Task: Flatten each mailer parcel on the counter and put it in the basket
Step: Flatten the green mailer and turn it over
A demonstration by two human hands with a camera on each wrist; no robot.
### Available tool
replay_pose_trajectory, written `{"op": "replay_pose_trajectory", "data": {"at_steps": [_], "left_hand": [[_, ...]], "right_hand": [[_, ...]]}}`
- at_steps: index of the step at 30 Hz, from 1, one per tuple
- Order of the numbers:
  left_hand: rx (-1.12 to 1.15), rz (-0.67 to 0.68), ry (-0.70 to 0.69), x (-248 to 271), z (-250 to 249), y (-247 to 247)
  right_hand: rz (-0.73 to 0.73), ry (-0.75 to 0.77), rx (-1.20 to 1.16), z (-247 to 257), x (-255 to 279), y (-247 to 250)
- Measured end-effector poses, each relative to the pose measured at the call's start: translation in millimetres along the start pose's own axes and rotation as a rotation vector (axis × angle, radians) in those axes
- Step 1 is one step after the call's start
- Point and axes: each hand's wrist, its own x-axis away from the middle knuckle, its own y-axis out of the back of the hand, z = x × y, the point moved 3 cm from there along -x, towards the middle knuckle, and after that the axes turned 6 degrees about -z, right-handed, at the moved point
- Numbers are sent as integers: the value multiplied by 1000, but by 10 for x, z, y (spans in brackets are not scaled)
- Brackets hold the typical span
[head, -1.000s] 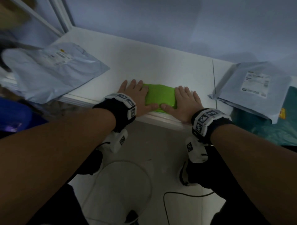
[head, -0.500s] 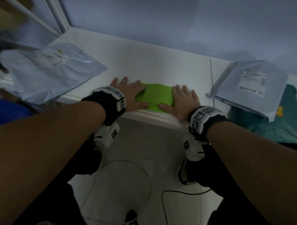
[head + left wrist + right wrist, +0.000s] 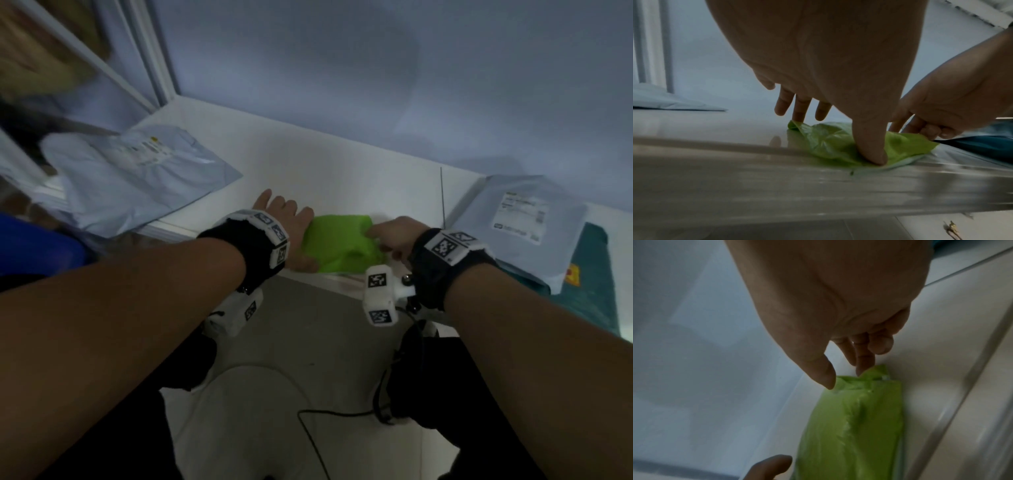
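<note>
A small bright green mailer [image 3: 337, 241] lies at the front edge of the white counter [image 3: 342, 171]. My left hand [image 3: 287, 219] lies flat at its left end with the fingers straight. In the left wrist view its thumb [image 3: 872, 146] presses down on the green mailer [image 3: 828, 139]. My right hand [image 3: 387, 236] is at the mailer's right end with curled fingers. The right wrist view shows the right hand [image 3: 844, 375] pinching the crumpled end of the green mailer [image 3: 855, 426] between thumb and fingertips.
A large grey mailer [image 3: 137, 178] overhangs the counter edge at the left. Another grey mailer [image 3: 520, 219] with a white label lies at the right on something teal [image 3: 596, 291]. Something blue [image 3: 34, 250] sits at the far left. Cables run across the floor [image 3: 260, 394] below.
My right hand has gone from pressing flat to pinching the green mailer's right end. My left hand has slid left, leaving mainly its thumb on the mailer.
</note>
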Motion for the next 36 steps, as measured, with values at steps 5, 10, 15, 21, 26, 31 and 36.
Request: {"op": "replay_pose_trajectory", "data": {"at_steps": [5, 10, 15, 21, 26, 31, 36], "left_hand": [[71, 31, 58, -1, 43, -58], [253, 106, 64, -79, 17, 130], [678, -104, 56, -109, -16, 961], [718, -230, 41, -26, 151, 1323], [625, -284, -61, 15, 179, 1464], [625, -351, -62, 3, 256, 1548], [636, -320, -42, 29, 251, 1517]], "right_hand": [[0, 42, 7, 105, 54, 21], [-94, 239, -30, 304, 139, 183], [-153, 435, -66, 687, 417, 508], [-58, 627, -37, 897, 670, 701], [-33, 677, -66, 906, 684, 690], [-64, 732, 95, 884, 668, 796], [-119, 794, 276, 890, 619, 834]]}}
